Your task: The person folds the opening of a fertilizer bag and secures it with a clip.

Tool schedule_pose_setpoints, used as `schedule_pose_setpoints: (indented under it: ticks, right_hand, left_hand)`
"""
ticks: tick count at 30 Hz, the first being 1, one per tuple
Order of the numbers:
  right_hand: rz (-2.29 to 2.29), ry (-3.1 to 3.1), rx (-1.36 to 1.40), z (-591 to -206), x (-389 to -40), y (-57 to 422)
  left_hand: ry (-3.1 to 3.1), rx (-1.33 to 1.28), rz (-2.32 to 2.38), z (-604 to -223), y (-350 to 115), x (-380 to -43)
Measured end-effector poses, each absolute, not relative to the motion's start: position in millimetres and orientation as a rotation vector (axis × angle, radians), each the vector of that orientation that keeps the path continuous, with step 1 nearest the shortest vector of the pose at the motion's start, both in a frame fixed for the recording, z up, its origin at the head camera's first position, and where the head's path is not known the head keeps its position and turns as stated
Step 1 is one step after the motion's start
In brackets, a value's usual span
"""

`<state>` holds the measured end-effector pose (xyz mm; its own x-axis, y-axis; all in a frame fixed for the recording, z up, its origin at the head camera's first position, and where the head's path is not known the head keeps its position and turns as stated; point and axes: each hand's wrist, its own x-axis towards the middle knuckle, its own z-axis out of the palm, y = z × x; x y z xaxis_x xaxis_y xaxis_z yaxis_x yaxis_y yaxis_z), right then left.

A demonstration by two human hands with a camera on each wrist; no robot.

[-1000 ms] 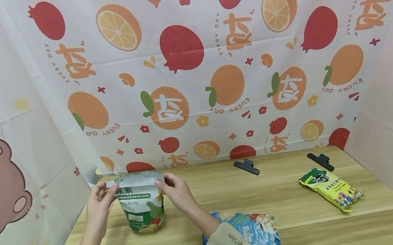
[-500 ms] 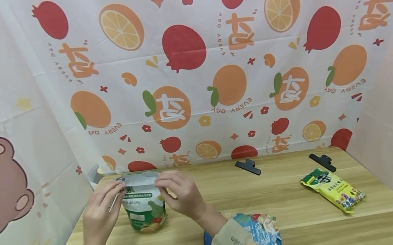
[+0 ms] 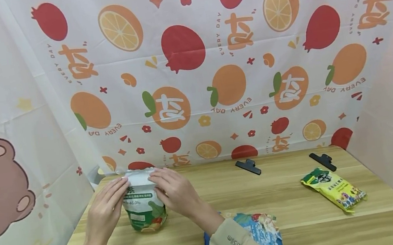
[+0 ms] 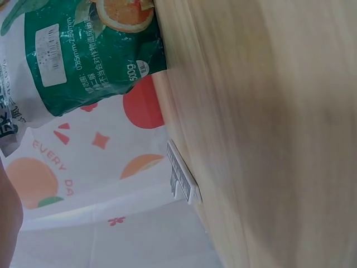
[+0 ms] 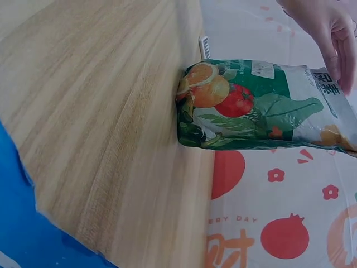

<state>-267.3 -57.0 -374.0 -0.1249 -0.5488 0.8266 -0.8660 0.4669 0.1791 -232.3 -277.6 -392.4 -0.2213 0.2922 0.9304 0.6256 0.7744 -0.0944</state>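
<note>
A green and white bag of urea fertilizer (image 3: 147, 213), printed with vegetables and fruit, stands upright on the wooden table at the left. My left hand (image 3: 104, 208) holds its top left corner, and my right hand (image 3: 178, 192) holds the top right corner, fingers bent over the white upper band. The right wrist view shows the bag's (image 5: 240, 103) base on the table, and my left hand (image 5: 329, 39) at its top edge. In the left wrist view the bag (image 4: 83, 50) appears at the upper left, with its top cut off by the frame.
A blue bag (image 3: 259, 235) lies near the front, partly under my right sleeve (image 3: 236, 242). Two black clips (image 3: 248, 167) lie toward the back, one above a yellow-green packet (image 3: 334, 190) at right. A small pale striped piece (image 4: 183, 173) sits at the table edge behind the urea bag.
Both hands have shifted from pinching the top corners with thumbs in front to laying their fingers over the top band. The bag stays in place; its upper print is more covered.
</note>
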Motion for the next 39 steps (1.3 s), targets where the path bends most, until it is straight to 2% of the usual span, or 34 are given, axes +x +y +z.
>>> schedule_pose_setpoints:
  ticks: [23,39]
  right_hand:
    - [0.886,-2.048,1.089,-386.8,-265.2,-62.2]
    - [0.932,-1.999,1.013,-385.0,-265.5,-66.6]
  left_hand:
    - [-1.892,-0.616,-0.518,-392.5,-273.1,-234.8]
    - [-2.028,-0.567,-0.508,-386.2,-269.4,-235.4]
